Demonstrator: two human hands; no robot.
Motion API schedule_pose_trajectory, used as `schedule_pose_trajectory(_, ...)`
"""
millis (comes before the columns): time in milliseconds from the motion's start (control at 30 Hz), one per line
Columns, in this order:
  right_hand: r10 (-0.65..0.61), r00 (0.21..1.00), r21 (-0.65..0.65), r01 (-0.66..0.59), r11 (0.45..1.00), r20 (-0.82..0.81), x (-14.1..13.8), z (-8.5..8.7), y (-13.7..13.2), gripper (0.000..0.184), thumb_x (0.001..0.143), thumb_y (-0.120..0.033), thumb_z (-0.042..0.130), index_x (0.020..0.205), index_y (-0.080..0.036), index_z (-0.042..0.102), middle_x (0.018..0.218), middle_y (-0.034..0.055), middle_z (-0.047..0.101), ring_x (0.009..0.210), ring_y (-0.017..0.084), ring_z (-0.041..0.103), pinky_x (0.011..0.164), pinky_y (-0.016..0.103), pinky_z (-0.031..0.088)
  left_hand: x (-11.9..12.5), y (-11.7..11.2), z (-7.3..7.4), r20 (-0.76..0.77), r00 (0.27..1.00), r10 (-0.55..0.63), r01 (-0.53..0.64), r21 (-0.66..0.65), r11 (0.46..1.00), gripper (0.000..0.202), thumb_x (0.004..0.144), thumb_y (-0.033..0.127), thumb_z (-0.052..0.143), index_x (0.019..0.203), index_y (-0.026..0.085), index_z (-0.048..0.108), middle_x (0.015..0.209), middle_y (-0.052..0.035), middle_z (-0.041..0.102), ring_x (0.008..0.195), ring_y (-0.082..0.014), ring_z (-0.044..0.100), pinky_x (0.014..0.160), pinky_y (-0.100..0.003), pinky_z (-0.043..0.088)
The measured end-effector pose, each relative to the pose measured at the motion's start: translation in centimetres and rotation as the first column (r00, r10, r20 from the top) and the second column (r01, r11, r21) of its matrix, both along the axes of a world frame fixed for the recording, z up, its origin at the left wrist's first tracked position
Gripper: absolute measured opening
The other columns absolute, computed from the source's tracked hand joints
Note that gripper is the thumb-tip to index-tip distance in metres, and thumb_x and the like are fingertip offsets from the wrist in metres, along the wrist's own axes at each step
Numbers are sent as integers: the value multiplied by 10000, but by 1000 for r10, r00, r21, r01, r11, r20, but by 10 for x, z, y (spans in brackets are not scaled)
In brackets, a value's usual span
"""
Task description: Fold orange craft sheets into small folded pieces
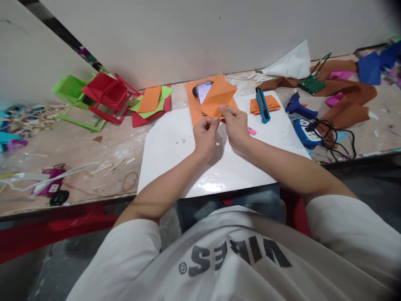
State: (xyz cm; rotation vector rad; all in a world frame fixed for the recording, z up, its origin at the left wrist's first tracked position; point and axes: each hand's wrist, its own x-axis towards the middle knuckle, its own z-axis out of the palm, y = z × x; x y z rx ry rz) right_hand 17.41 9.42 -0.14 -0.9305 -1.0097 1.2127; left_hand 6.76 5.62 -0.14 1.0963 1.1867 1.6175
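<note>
Pinching an orange sheet (218,97) by the near edge with left hand (205,134) and right hand (237,126), pretty much pointing it away.

Left hand (205,136), right hand (237,126) pinching orange sheet (219,97); blue cutter (262,105) atop orange pieces (274,103).

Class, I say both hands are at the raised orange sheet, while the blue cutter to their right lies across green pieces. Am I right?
Not quite: the head view shows the blue cutter lying across orange pieces, not green. The left hand and right hand are at the raised orange sheet, as stated.
</note>
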Motion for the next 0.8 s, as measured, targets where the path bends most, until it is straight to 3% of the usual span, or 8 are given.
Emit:
schedule_pose_trajectory(100,-108,993,53,110,993,-40,9,2,10,624,941,-778,922,754,-264,620,797,-28,659,876,174,674,863,346,590,1,0,-1,8,1000,-14,14,11,1000,594,1025,486,993,665,223,600,626,45,514,602,-111,461,577,-265,416)
schedule_pose_trajectory(300,-182,981,19,184,983,-70,21,9,26,546,911,-773,928,881,-266,727,931,4,797,992,183,795,876,337,607,2,0,1,3,1000,-31,31,-23,999,603,1040,432,983,652,220,573,635,46,489,614,-109,428,601,-266,408)
schedule_pose_trajectory(500,-224,966,-17,223,975,-130,49,21,47,270,1079,-520,807,1106,-252,796,1225,38,856,1086,182,835,843,307,627,2,0,7,14,1000,-23,23,-52,998,607,1038,395,983,650,221,550,626,47,475,616,-114,433,611,-272,408)
schedule_pose_trajectory(600,-258,953,-15,259,966,-157,64,29,53,248,1172,-451,670,1220,-227,765,1402,64,837,1099,156,816,871,298,628,-2,3,9,-7,1000,9,-9,-52,999,596,1036,390,976,656,223,549,621,46,479,623,-119,445,621,-272,418)
schedule_pose_trajectory(700,-174,980,-9,174,985,-96,62,29,50,231,1115,-484,746,1196,-267,736,1340,37,853,1025,151,798,835,292,638,-8,9,8,-75,997,9,-10,-10,1000,550,1035,303,931,654,225,543,617,42,489,624,-124,447,614,-272,406)
schedule_pose_trajectory(800,-95,995,26,95,995,0,54,21,45,408,938,-514,946,1225,-341,713,1181,-10,843,1013,184,785,771,296,651,-16,14,4,-230,973,-9,26,70,997,513,1002,262,912,666,235,526,621,41,501,611,-131,455,606,-286,397)
